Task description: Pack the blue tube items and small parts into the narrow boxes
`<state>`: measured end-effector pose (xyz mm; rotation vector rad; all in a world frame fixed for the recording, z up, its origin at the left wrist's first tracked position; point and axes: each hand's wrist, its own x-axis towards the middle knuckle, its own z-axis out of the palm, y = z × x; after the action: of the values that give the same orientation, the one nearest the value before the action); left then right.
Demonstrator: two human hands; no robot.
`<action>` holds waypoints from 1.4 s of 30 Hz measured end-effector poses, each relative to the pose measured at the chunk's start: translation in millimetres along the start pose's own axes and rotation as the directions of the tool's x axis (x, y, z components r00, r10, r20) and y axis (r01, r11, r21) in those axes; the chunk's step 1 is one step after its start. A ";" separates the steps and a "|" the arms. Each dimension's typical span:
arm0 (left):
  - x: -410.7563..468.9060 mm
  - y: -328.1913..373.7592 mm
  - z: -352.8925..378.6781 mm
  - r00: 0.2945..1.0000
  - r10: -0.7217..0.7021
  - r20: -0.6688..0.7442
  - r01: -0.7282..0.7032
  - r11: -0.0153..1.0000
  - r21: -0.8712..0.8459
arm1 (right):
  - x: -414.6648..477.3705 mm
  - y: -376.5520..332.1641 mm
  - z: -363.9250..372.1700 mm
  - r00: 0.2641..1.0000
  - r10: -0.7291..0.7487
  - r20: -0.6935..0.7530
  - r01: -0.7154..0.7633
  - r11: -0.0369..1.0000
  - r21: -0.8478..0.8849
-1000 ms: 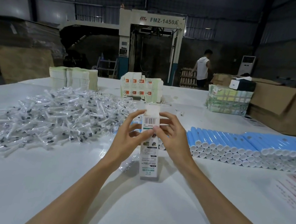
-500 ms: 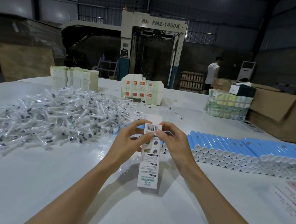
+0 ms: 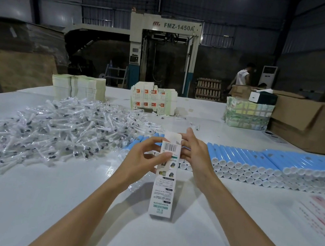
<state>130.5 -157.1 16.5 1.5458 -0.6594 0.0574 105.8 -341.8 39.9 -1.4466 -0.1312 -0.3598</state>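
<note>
**Q:** Where are you at with the packing?

**A:** Closest to me, one narrow box (image 3: 164, 184) stands on end on the worktop (image 3: 58, 212). My left hand (image 3: 143, 158) pinches it by the barcode. My right hand (image 3: 194, 155) holds its upper edge, fingers behind the open flap (image 3: 173, 137). I can't see whether it's loaded.

**Q:** So nothing sealed?

**A:** No closed box in sight, so I'd call this early days. Just past my hands, blue tubes (image 3: 257, 161) lie in long stacked rows to the right. A big heap of bagged small parts (image 3: 60, 128) lies to the left, all unpacked.

**Q:** And boxes?

**A:** Plenty! Flat cartons (image 3: 152, 98) are stacked at the far edge.
</note>
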 end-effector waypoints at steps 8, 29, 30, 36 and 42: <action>-0.3 1.4 -1.0 1.000 -0.006 0.024 0.005 0.999 0.035 | 0.3 -3.3 -3.7 1.000 0.003 0.022 -0.002 0.999 -0.043; -0.9 -3.6 -8.9 1.000 -0.004 0.013 0.004 1.000 -0.004 | -2.3 -10.5 -15.7 0.951 -0.167 0.261 0.211 0.966 -0.149; -0.7 -4.0 -8.5 1.000 -0.006 0.021 0.006 1.000 -0.007 | -2.4 -11.6 -14.3 0.956 -0.157 0.247 0.195 0.971 -0.138; -0.8 -3.4 -5.0 0.999 0.023 0.043 -0.024 1.000 0.012 | 1.9 -13.5 -12.3 0.983 -0.134 0.123 0.153 0.975 -0.163; -1.7 -1.3 -6.2 0.998 0.047 0.030 -0.048 0.999 0.020 | 3.7 -14.7 -13.7 0.988 -0.051 0.148 0.071 0.989 -0.128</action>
<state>131.9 -150.8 15.3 1.5534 -0.7213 0.0772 102.8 -357.0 53.2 -1.6029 -0.2740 -0.3181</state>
